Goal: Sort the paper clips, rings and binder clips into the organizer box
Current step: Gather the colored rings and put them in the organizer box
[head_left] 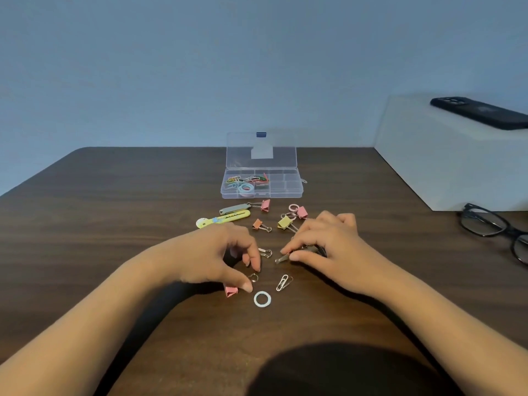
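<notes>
A person's left hand (220, 252) curls thumb and forefinger onto a small pink metal binder clip (231, 291), pinching it low against the dark brown wooden table (114, 224). The right hand (323, 247) pinches a small metal clip (282, 259), silver at the tip and dark under the palm; its kind is hard to tell. Between the two grips, on the person's side, lie a silver wire paper clip (284, 282) and a flat white ring (262, 299), both apart from the fingers. Well beyond both grips stands the clear plastic organizer box (285, 194), lid upright, with coloured paper clips and pale rings in its left compartments.

The left pinch sits near the clip's edge, so the clip may slip or spring away on lifting. Either wrist could sweep the loose ring and paper clip. The compartments are small and side by side, so a drop may land in the wrong one. Beyond the left grip, a grey metal nail clipper (234, 209) and a yellow plastic utility knife (225, 220) do not belong to the sort and could be gathered by mistake.

The table looks smooth and matte. Behind it is a plain blue-grey wall (171, 67). Far right of the right grip, a white block (428, 167) carries a black phone (480, 112); black-framed glasses (491, 227) lie beside the block.
</notes>
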